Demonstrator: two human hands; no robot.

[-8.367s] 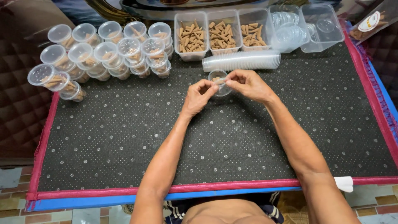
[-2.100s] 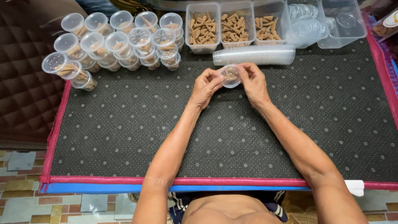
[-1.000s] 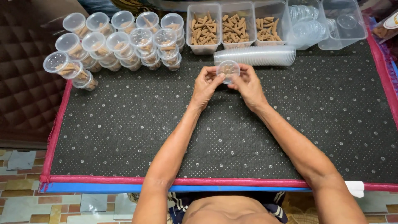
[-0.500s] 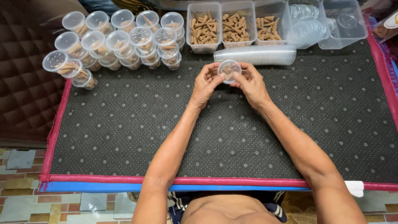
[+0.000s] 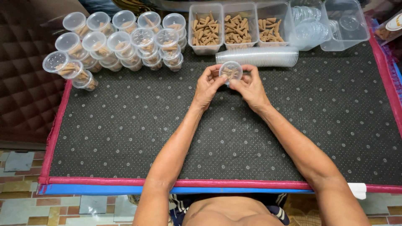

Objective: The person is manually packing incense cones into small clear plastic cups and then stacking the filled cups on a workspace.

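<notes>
My left hand [image 5: 208, 86] and my right hand [image 5: 251, 86] together hold a small clear plastic cup [image 5: 230, 70] with a round lid, just above the dark dotted mat [image 5: 125, 125]. Brown cone-shaped pieces show through the cup. Fingers of both hands press around the lid's rim. Behind the hands lies a stack of empty clear cups [image 5: 259, 56] on its side.
Several lidded cups filled with brown cones [image 5: 117, 42] are stacked at the back left. Three clear tubs of loose brown cones [image 5: 236, 27] stand at the back centre. To their right, clear boxes hold lids [image 5: 310, 25]. The mat has a red border [image 5: 209, 183].
Earlier the open cup was held lower between the hands. It now carries a lid and sits slightly higher, with the fingers working round its rim.
</notes>
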